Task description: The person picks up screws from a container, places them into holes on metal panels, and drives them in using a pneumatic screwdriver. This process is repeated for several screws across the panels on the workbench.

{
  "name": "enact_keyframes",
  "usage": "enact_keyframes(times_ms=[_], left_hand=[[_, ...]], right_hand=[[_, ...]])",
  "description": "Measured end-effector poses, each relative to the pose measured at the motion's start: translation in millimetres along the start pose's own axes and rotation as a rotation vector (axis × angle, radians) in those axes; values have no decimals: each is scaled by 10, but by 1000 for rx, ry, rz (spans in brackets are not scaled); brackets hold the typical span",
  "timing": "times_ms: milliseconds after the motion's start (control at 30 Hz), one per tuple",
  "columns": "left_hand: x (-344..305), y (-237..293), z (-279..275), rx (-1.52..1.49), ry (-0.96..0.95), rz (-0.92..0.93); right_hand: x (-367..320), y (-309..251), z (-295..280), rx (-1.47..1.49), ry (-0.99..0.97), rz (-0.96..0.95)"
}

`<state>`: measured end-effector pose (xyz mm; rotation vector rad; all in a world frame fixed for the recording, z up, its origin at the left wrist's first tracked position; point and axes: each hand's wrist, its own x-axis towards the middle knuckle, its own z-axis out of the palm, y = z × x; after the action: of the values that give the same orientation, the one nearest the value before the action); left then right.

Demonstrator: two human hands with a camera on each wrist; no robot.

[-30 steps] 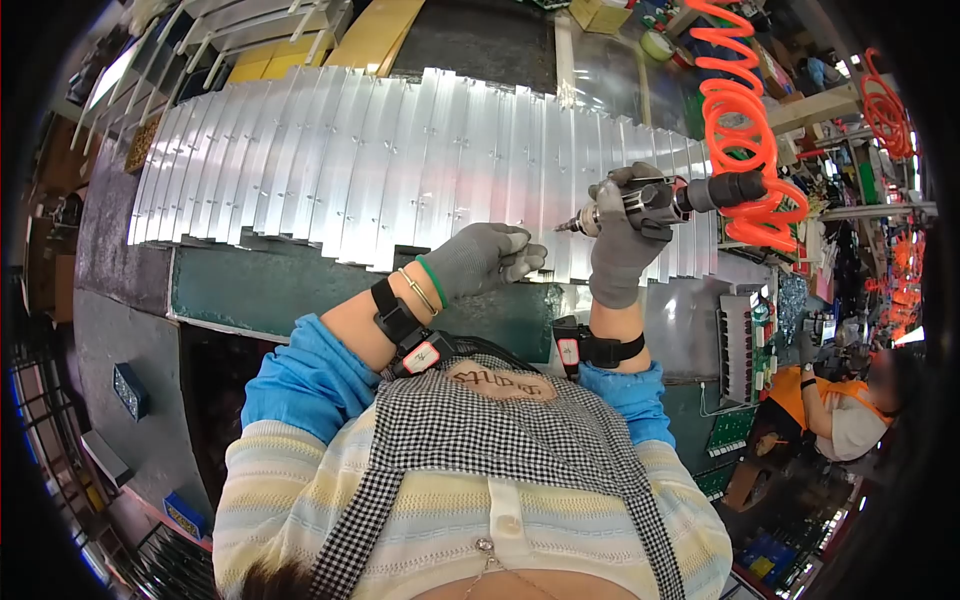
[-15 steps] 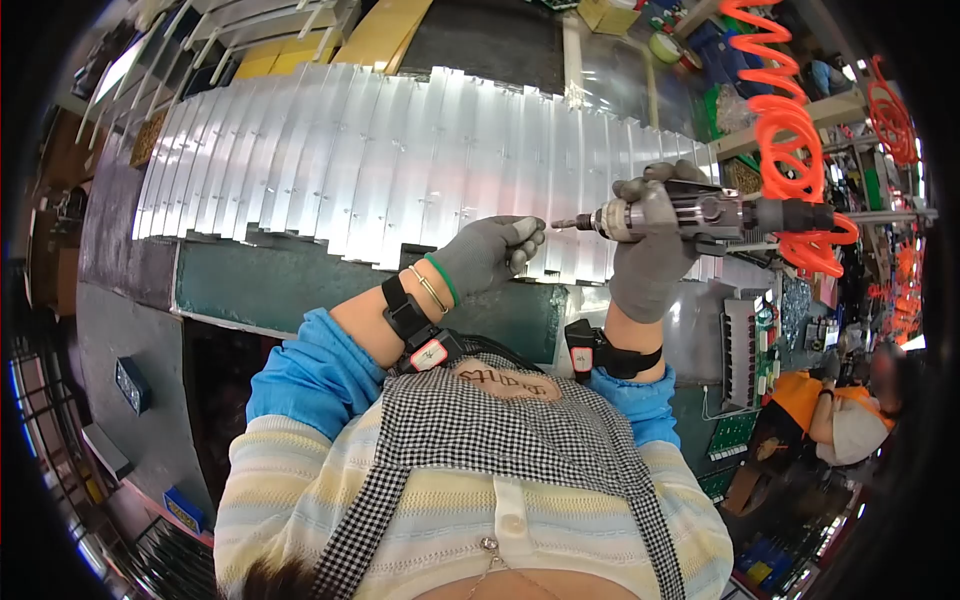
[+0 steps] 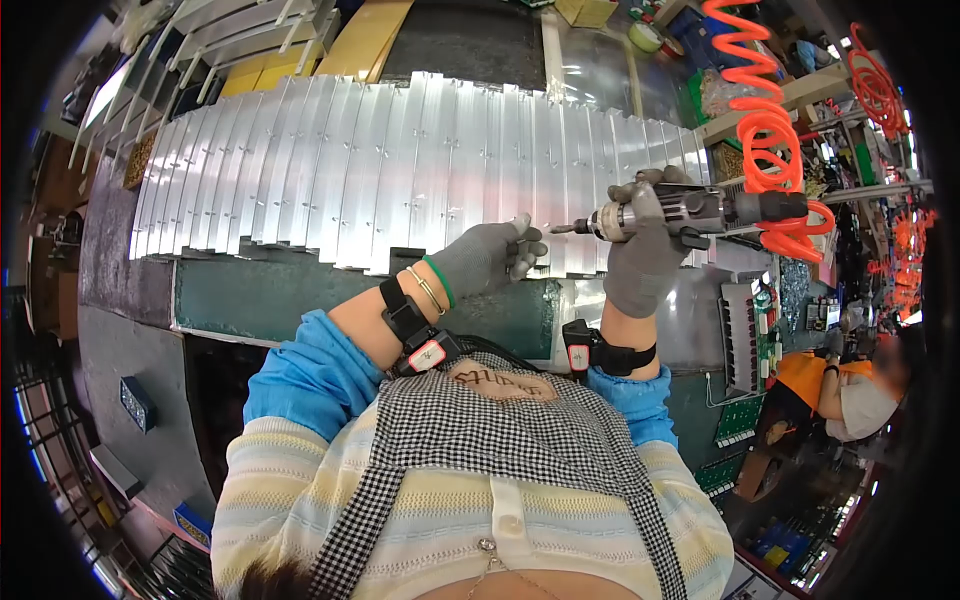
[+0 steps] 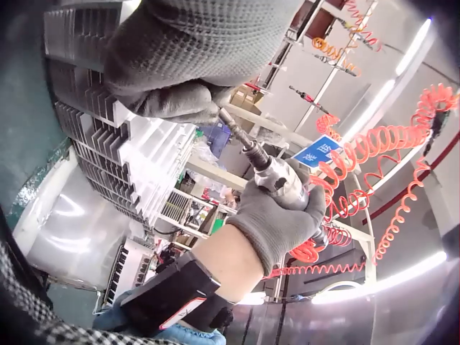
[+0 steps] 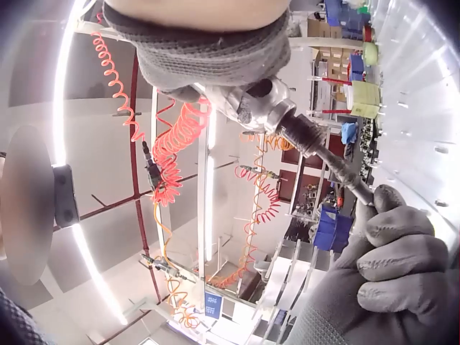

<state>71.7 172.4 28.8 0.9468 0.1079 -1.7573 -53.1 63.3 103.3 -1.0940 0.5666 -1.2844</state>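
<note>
My gloved right hand (image 3: 650, 250) grips an air screwdriver (image 3: 690, 208) with its fingers wrapped round the body. The driver lies nearly level, its bit (image 5: 347, 178) pointing left toward my other hand. My gloved left hand (image 3: 485, 257) has its fingers curled, and thumb and forefinger pinch at the bit's tip in the right wrist view. Whatever small part might sit between those fingertips is hidden. Both hands are over the near ends of a long row of silvery metal strips (image 3: 330, 170), which have small screws or studs along them.
A red coiled air hose (image 3: 765, 140) hangs at the right behind the driver. Green circuit boards (image 3: 735, 425) and a dark slotted rack (image 3: 738, 340) stand to the right. Another person (image 3: 850, 400) works farther right. A white rack (image 3: 240, 40) is at the back left.
The driver has swung from pointing down at the strips to nearly level, and has moved right. My left hand has shifted slightly right, and its fingertips now meet the bit's tip.
</note>
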Motion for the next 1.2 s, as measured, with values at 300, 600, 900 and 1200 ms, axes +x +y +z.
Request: enact_keyframes(times_ms=[300, 600, 900, 1200], left_hand=[[99, -26, -202, -56, -85, -8], [-62, 21, -63, -21, -114, 93], [9, -19, -126, 68, -140, 123], [7, -1, -1, 5, -76, 23]], right_hand=[[-66, 139, -2, -66, -47, 40], [-62, 269, -50, -183, -129, 31], [-71, -129, 194, 7, -36, 4], [-17, -153, 157, 129, 38, -14]])
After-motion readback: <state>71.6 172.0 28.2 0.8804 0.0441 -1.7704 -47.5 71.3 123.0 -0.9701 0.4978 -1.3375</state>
